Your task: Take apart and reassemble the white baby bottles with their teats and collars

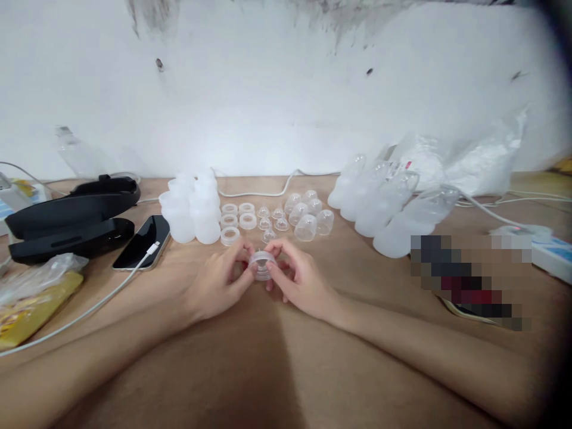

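Note:
Between my hands is a clear bottle collar ring [263, 266], held up a little above the table with its opening tilted toward me. Thumb and fingers of my left hand [227, 277] pinch its left side. On the other side my right hand [299, 274] grips it in the same way. A small tip shows over the ring's top edge, perhaps a nipple seated in it. Just beyond stand several collar rings [230, 236], several clear nipples [268, 236] and several clear dome caps [306, 227].
Several frosted bottles [206, 214] stand back left. Capped bottles [397, 229] line the right, before a plastic bag [482, 152]. At left lie a phone [145, 241] with a white cable, a black headset-like object [71, 217] and a yellow packet [40, 304]. A power strip [552, 253] lies far right.

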`<state>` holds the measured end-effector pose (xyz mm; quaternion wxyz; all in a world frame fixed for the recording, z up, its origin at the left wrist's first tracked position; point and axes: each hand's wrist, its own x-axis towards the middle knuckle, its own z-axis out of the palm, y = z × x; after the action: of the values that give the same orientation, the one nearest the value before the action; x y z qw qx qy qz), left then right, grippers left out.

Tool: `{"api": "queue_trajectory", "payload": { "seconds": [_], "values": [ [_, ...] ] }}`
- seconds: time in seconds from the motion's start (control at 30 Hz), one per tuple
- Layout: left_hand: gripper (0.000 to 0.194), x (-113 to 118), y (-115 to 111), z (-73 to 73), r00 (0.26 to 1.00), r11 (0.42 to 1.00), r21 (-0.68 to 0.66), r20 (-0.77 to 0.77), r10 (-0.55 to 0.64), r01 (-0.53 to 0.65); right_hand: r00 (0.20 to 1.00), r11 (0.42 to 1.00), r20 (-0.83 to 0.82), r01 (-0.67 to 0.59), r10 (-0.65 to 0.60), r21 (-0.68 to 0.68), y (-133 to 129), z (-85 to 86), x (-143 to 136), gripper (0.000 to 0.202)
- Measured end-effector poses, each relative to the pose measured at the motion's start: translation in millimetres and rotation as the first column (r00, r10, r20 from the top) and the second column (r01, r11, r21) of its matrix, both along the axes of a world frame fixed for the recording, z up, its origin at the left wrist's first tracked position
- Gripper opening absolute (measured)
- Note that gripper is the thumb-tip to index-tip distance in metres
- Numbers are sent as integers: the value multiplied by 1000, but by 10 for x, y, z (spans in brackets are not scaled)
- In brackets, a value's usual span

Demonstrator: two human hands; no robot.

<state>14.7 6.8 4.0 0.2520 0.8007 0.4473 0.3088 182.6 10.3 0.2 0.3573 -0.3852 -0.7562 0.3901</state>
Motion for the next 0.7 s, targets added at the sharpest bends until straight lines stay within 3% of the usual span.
{"api": "queue_trajectory", "payload": {
  "seconds": [0.23,0.53,0.7],
  "values": [
    [8,16,-44,-31,994,997,48,-92,57,-53,998,995,48,39,-43,91,-4,-41,13,9],
    [6,39,-7,-82,989,992,38,-81,122,-119,992,992,83,87,-94,94,24,-17,-16,17],
    [7,53,-35,-69,983,993,47,-139,118,-113,992,993,63,114,-112,-27,20,-29,-11,18]
  ]
}}
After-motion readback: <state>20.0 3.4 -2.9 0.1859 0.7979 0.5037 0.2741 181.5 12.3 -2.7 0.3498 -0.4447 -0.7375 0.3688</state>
